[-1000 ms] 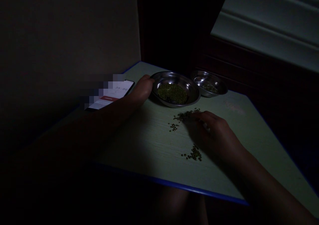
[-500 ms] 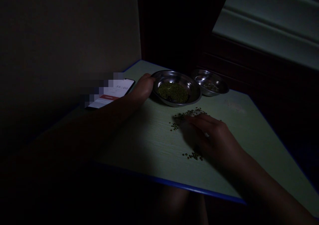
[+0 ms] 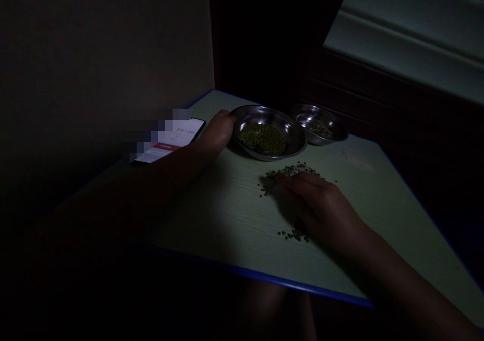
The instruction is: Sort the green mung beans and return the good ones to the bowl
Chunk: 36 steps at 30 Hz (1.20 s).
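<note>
The scene is very dark. My left hand (image 3: pixel 217 134) grips the left rim of a steel bowl (image 3: pixel 293 132) that holds a heap of small green beans (image 3: pixel 263 138). My right hand (image 3: pixel 321 207) lies palm down on the pale table (image 3: pixel 227 215), fingers stretched toward a loose pile of the same beans (image 3: pixel 293 170). A smaller cluster of beans (image 3: pixel 294 235) lies just by its wrist side, and a few stray ones (image 3: pixel 264 192) sit left of the fingertips.
A second, smaller steel bowl (image 3: pixel 320 124) with a few beans stands behind and right of the first. A lit phone (image 3: pixel 172 139) lies at the table's left. The blue front table edge (image 3: pixel 264 278) runs below; dark furniture stands behind.
My right hand has slid a little left and back over the table, covering more of the near cluster. The left hand and bowls hold still.
</note>
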{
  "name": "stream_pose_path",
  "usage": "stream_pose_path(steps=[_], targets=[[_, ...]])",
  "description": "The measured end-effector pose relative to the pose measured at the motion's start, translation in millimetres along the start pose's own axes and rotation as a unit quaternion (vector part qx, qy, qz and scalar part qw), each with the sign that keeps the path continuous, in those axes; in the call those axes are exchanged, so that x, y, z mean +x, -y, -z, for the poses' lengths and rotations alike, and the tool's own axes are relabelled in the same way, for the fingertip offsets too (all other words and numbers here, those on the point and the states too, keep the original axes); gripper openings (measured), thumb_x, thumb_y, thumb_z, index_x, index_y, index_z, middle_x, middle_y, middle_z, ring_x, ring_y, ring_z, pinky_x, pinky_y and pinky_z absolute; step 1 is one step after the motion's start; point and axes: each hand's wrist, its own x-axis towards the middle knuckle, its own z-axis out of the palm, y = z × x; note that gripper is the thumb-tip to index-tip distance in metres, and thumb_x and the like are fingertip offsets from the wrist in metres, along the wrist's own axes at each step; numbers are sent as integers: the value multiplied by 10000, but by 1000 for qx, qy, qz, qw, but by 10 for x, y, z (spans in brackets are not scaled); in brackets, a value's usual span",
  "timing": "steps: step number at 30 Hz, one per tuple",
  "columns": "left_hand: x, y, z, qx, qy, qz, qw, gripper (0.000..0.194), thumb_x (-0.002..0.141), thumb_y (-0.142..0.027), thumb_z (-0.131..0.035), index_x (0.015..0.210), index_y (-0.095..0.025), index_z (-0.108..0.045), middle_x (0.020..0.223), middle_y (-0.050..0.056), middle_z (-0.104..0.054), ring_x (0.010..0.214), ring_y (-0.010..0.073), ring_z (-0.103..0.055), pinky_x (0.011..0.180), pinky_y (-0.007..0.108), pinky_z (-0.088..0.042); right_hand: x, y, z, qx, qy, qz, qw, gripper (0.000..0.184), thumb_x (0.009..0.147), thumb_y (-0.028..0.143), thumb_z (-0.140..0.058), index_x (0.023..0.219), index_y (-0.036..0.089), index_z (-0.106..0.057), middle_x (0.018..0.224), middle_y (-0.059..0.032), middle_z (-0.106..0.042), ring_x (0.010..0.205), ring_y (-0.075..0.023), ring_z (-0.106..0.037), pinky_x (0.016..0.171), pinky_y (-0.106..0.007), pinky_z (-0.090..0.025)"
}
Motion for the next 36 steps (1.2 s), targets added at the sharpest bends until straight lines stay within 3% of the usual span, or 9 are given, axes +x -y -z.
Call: stream_pose_path(steps=[16,27,36], targets=[[-25,-48,-19,29,-18,10,999,57,680,-227,-482,718,-189,-502,753,61,-546,726,206,-519,701,352,-376,28,-24,-48,16,-7,-2,1000,385,906,105,-476,1256,202,-603,1101,-73,-676,969,-178,-639,869,-327,-515],[-11,-8,-12,28,-18,-1,999,54,678,-226,-488,710,-188,-508,747,65,-561,713,207,-526,666,354,-370,-1,-65,63,14,-35,-37,999,319,902,118,-479,1177,114,-640,987,-92,-687,843,-168,-639,709,-287,-513],[31,8,-12,39,-13,-1,999,44,706,-211,-480,718,-176,-504,774,81,-560,793,237,-558,764,391,-424,26,-66,12,24,-46,-35,998,329,893,114,-492,1185,97,-643,1016,-98,-699,863,-163,-642,761,-277,-501]])
